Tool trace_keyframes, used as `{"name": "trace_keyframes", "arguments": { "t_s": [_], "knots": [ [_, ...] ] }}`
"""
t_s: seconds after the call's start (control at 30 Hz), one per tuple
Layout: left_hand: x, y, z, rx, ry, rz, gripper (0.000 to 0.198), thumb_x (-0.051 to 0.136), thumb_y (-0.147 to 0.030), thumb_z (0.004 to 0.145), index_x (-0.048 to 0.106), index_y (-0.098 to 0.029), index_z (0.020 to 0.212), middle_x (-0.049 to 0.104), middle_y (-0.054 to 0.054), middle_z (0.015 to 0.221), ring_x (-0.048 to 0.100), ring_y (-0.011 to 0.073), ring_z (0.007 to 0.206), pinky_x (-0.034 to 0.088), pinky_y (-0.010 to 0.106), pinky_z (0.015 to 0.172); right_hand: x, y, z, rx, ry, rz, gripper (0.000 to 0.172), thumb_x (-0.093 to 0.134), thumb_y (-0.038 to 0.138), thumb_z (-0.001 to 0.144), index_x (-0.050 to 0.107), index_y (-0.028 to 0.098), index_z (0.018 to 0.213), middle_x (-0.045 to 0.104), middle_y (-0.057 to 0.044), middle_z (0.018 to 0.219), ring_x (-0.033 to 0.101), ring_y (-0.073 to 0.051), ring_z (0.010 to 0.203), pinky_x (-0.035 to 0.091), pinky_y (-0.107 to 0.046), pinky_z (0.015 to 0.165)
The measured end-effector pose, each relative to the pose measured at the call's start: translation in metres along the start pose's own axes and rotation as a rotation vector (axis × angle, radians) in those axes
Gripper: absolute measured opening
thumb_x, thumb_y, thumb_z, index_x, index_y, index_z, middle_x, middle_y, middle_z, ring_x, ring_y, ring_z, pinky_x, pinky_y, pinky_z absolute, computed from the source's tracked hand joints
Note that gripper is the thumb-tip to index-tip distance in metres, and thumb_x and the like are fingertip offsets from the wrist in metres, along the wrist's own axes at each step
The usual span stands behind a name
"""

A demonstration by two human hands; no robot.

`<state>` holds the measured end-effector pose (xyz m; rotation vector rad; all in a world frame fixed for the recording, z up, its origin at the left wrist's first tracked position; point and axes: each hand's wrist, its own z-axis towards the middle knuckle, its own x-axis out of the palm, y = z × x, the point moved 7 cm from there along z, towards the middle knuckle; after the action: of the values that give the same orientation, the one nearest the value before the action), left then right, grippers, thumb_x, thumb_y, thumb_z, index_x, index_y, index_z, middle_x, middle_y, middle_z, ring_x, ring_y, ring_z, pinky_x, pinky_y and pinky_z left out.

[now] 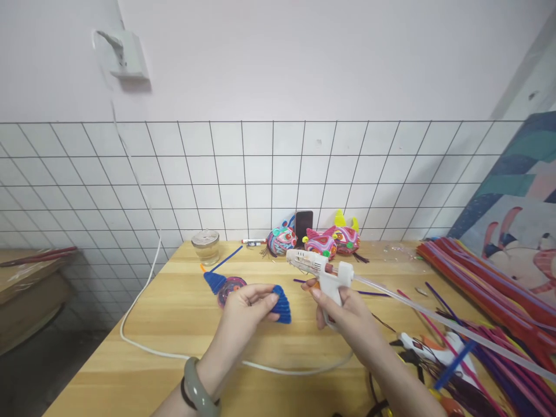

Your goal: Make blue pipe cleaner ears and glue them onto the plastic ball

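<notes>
Fingers (L) (pixel 269 301) pinching blue ribbed pc (pixel 283 308), fingers (R) (pixel 325 302) round wht glue gun (pixel 333 284)

**Text check: nothing legible**

Marker pen (pixel 254 241) at the tabletop (pixel 130 370) back edge, left of middle: dark marks on the white barrel, too small to read. Glue gun (pixel 332 286) in the right hand (pixel 347 313): small dark marks near the nose, can't tell print from vents. Glass cup (pixel 206 250) by the back left corner: pattern on top, can't tell if lettering. White wall adapter (pixel 132 55), above and beyond that corner: dark marks, unreadable. Phone (pixel 304 220) at back edge: dark face, no readable characters.
</notes>
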<state>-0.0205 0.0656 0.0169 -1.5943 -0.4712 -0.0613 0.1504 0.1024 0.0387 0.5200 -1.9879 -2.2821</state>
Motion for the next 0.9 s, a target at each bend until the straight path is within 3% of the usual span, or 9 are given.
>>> {"name": "trace_keyframes", "arguments": {
  "t_s": [0.17,0.33,0.5,0.73,0.9],
  "knots": [
    [-0.015,-0.011,0.004,0.046,-0.109,-0.043,0.029,0.081,-0.021,0.050,0.071,-0.012,0.076,0.072,0.005,0.071,0.066,0.0154,0.063,0.056,0.022,0.053,-0.001,0.019,-0.011,-0.117,0.061,0.002,0.036,0.052,0.046,0.081,0.059,0.013,0.094,0.057,0.001,0.051,0.049,-0.013,0.045,0.043,-0.026,0.051],
    [-0.022,-0.012,0.006,0.046,-0.145,-0.081,0.025,0.079,-0.018,0.054,0.070,-0.012,0.077,0.071,0.003,0.070,0.065,0.0134,0.061,0.056,0.021,0.053,0.006,0.025,-0.020,-0.115,0.167,-0.023,0.033,0.052,0.049,0.080,0.061,0.016,0.082,0.059,-0.002,0.062,0.054,-0.016,0.052,0.046,-0.025,0.049],
    [-0.027,-0.010,0.010,0.036,-0.161,-0.123,0.023,0.076,-0.017,0.060,0.070,-0.013,0.082,0.072,0.005,0.076,0.066,0.0131,0.065,0.056,0.020,0.055,0.010,0.024,-0.021,-0.109,0.223,-0.042,0.026,0.051,0.043,0.082,0.057,0.018,0.083,0.058,-0.003,0.076,0.052,-0.013,0.051,0.047,-0.026,0.052],
    [-0.029,-0.008,0.011,0.030,-0.179,-0.156,0.017,0.074,-0.014,0.063,0.070,-0.013,0.080,0.071,0.005,0.076,0.066,0.0121,0.062,0.056,0.019,0.054,0.013,0.018,-0.019,-0.120,0.228,-0.111,0.029,0.048,0.045,0.082,0.056,0.018,0.083,0.056,-0.005,0.075,0.055,-0.017,0.060,0.046,-0.024,0.047],
    [-0.029,-0.009,0.011,0.036,-0.161,-0.158,0.017,0.074,-0.014,0.063,0.070,-0.012,0.080,0.071,0.005,0.074,0.066,0.0119,0.060,0.055,0.019,0.054,0.014,0.022,-0.021,-0.130,0.242,-0.167,0.026,0.047,0.042,0.084,0.054,0.017,0.080,0.055,-0.002,0.071,0.053,-0.014,0.054,0.046,-0.025,0.053]
  ]
}}
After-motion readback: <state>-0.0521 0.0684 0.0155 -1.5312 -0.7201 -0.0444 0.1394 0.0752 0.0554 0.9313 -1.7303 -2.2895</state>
